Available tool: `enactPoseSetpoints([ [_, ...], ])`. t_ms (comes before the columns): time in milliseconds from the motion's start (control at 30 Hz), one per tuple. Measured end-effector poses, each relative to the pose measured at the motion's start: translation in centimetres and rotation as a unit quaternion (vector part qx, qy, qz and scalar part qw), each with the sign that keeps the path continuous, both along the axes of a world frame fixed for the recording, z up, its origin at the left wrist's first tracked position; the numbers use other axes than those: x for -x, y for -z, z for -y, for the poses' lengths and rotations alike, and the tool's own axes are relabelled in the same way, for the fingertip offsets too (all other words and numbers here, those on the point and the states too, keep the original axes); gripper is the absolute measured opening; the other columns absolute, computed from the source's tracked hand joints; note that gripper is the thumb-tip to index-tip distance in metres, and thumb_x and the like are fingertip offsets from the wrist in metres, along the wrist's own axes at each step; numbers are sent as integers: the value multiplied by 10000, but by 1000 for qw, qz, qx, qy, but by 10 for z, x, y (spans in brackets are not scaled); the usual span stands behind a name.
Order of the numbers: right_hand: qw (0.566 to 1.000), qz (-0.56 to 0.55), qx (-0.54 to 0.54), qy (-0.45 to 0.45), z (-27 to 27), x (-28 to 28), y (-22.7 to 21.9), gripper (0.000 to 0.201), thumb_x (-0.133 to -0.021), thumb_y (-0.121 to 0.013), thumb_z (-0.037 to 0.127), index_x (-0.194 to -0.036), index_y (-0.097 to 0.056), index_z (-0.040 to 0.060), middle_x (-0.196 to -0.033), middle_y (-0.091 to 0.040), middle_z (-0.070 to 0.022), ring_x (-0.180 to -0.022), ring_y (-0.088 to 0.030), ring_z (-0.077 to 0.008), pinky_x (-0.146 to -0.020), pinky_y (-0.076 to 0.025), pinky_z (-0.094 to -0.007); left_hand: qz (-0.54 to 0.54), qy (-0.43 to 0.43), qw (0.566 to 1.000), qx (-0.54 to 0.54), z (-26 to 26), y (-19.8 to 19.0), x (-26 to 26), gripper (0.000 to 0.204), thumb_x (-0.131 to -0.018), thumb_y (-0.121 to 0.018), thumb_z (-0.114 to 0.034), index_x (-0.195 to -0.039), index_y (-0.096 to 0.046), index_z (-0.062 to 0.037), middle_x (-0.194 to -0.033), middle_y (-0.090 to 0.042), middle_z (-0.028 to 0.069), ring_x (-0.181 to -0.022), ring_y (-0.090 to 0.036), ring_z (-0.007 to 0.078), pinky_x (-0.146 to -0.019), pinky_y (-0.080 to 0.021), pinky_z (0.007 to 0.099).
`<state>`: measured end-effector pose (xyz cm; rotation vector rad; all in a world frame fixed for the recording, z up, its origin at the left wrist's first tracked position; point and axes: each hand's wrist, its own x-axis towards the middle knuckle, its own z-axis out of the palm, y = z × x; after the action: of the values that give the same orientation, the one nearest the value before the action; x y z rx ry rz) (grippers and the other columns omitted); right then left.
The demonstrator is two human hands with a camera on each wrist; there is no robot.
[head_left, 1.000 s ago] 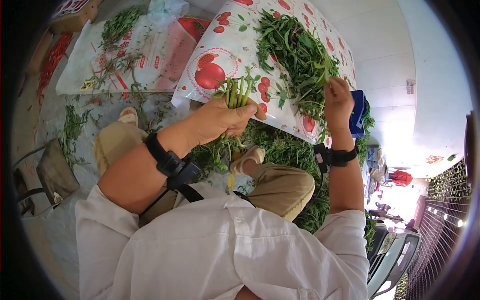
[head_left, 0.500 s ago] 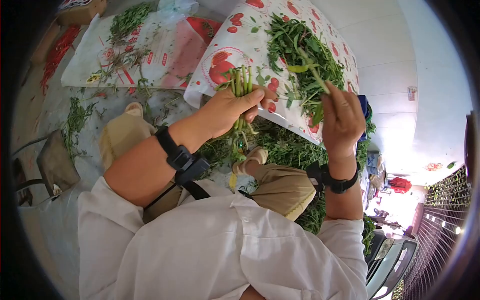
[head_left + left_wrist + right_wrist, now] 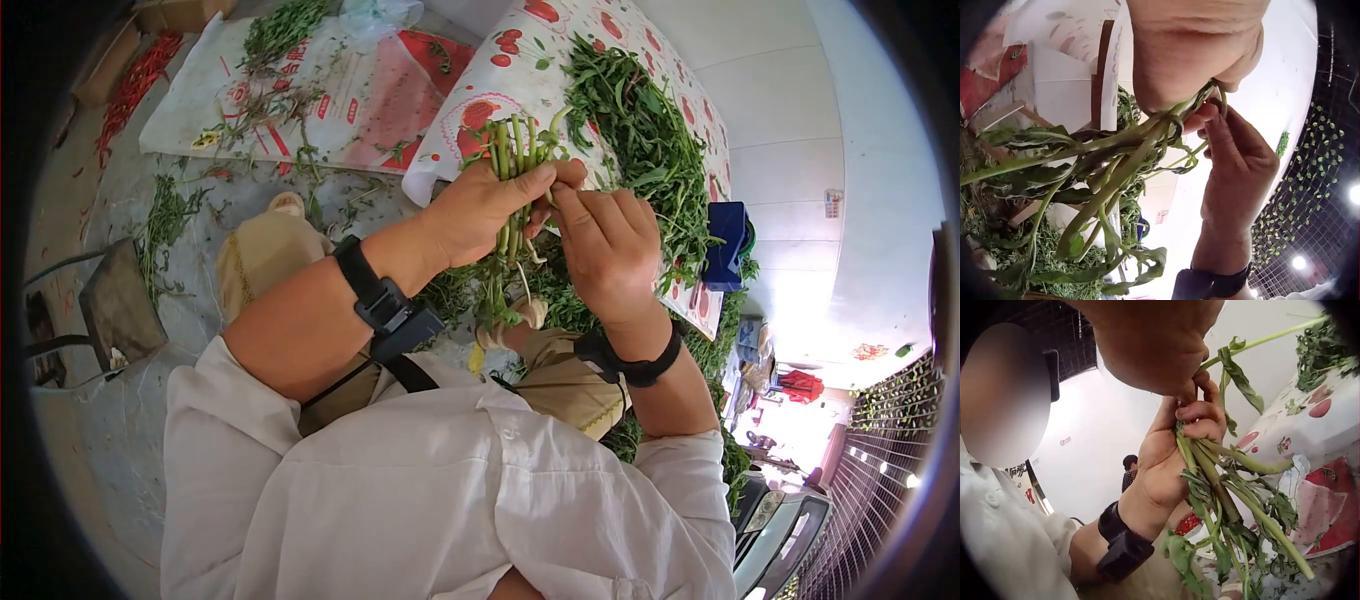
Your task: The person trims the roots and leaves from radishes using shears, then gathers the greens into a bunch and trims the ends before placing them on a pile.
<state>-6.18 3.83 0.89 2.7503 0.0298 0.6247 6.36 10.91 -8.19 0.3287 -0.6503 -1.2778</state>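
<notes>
My left hand grips a small bunch of green leafy stems, their thick bare ends sticking up past the thumb. Below the fist, limp leaves and stems hang down in the left wrist view. My right hand is right against the left hand's fingertips and pinches one more green stem, which slants away from the bunch in the right wrist view. Just beyond both hands, a heap of leafy greens lies on a table with a fruit-printed cover.
More greens cover the floor under the table edge. A blue box stands at the table's right. Flattened printed sacks with scattered leaves lie at upper left, near red chillies. A chair is at the left.
My right hand has come from the heap on the table to the left hand, bringing a stem with it. The left hand keeps its hold on the bunch and has shifted slightly right.
</notes>
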Motion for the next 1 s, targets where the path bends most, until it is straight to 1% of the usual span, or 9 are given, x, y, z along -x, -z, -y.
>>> enactPoseSetpoints([
  [100, 1000, -6, -1, -6, -3, -2, -1, 343, -582, -677, 26, -921, -626, 27, -771, -569, -41, -644, -525, -195, -561, -410, -317, 17, -12, 1000, -19, -2, -1, 0, 398, -888, -506, -380, -1079, -574, -38, -871, -535, -7, -689, -456, 86, -588, -386, 231],
  [200, 1000, -17, -2, -10, -4, -1, -2, 321, -585, -673, 24, -903, -630, 33, -771, -573, -35, -654, -526, -194, -572, -409, -318, -7, -5, 999, -54, -6, -5, 0, 394, -886, -510, -382, -1056, -579, -34, -865, -532, -9, -682, -442, 86, -583, -383, 231],
  [333, 999, 12, 29, -35, 0, 0, 6, 309, -558, -586, 106, -860, -626, 57, -699, -495, 4, -648, -473, -162, -561, -378, -297, -23, 2, 999, -37, -3, 1, -3, 307, -874, -549, -337, -1002, -611, -64, -906, -578, -31, -715, -455, 58, -586, -392, 223],
  [500, 999, 5, 36, -39, 1, 1, 5, 318, -558, -588, 109, -869, -623, 54, -701, -497, -5, -653, -477, -170, -588, -391, -305, -13, -13, 999, -36, -3, 2, -1, 289, -880, -540, -335, -946, -610, -62, -915, -585, -15, -737, -467, 61, -596, -391, 224],
  [633, 1000, -18, -13, -22, -1, 2, 1, 297, -607, -675, 23, -899, -629, 36, -758, -567, -44, -687, -539, -214, -629, -429, -334, -13, -55, 998, -11, 0, 2, 0, 293, -899, -503, -337, -848, -584, -60, -913, -587, 21, -768, -493, 97, -629, -405, 248],
  [700, 1000, -15, -23, -4, 2, 4, 3, 295, -630, -671, 21, -921, -623, 34, -764, -565, -56, -695, -543, -230, -645, -434, -350, -6, -94, 995, 18, 7, 11, -2, 299, -910, -482, -336, -821, -557, -61, -913, -587, 44, -778, -506, 121, -648, -413, 262],
  [800, 998, -2, -55, 18, 5, 9, 6, 288, -666, -662, 13, -949, -615, 34, -774, -567, -73, -701, -549, -244, -648, -441, -358, -63, -74, 995, 4, 6, 7, -7, 276, -923, -448, -329, -830, -474, -70, -895, -545, 64, -772, -505, 182, -762, -422, 343],
  [933, 990, -10, -121, 69, 1, 21, 13, 274, -705, -644, 9, -976, -603, 29, -778, -567, -99, -690, -555, -260, -611, -448, -345, -101, -39, 994, -8, 1, -1, -12, 302, -934, -411, -348, -795, -454, -84, -711, -467, 1, -686, -471, 147, -728, -415, 328],
  [1000, 984, -34, -155, 84, 1, 30, 25, 290, -681, -643, 19, -966, -597, 33, -776, -561, -92, -663, -554, -261, -582, -453, -340, -113, -17, 993, 12, 1, 0, -16, 312, -938, -398, -354, -776, -445, -92, -635, -407, -34, -635, -439, 114, -689, -404, 310],
])
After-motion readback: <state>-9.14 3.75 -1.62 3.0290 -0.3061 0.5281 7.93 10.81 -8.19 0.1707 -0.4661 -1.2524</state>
